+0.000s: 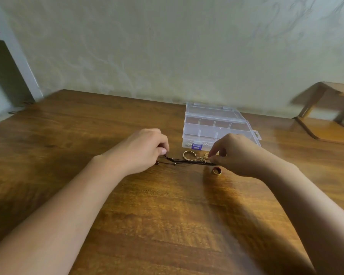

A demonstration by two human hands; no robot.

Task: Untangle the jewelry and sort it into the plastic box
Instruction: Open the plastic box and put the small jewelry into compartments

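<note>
Head view shows the black cord (189,161) stretched low over the worktop (167,215) between the two hands, its long axis running from one hand straight across to the other. The left hand (141,151) pinches one end between thumb and curled fingers, and the right hand (234,155) pinches the other end the same way, so each is closed on the cord and neither is free. Small beads dot the strands near the left hand, and loose tails trail just below it. This cord looks thin, limp and very light; it should bend anywhere and carry no shape of its own, so holding it taut by the ends, as now, seems the sensible way to see where it crosses the other pieces. A twisted gold ring (189,155) lies just beyond the cord midway between the hands, touching or nearly touching it, and a fine gold chain (204,157) bunches up right beside the right hand's fingertips, seemingly caught on the strands. That chain is likely delicate and prone to snagging, so pulling hard would be a risk. A wider band ring (216,171) stands just nearer than the right hand. The plastic box (216,126) sits open just beyond the right hand, with some small gold pieces in its front compartment.
</note>
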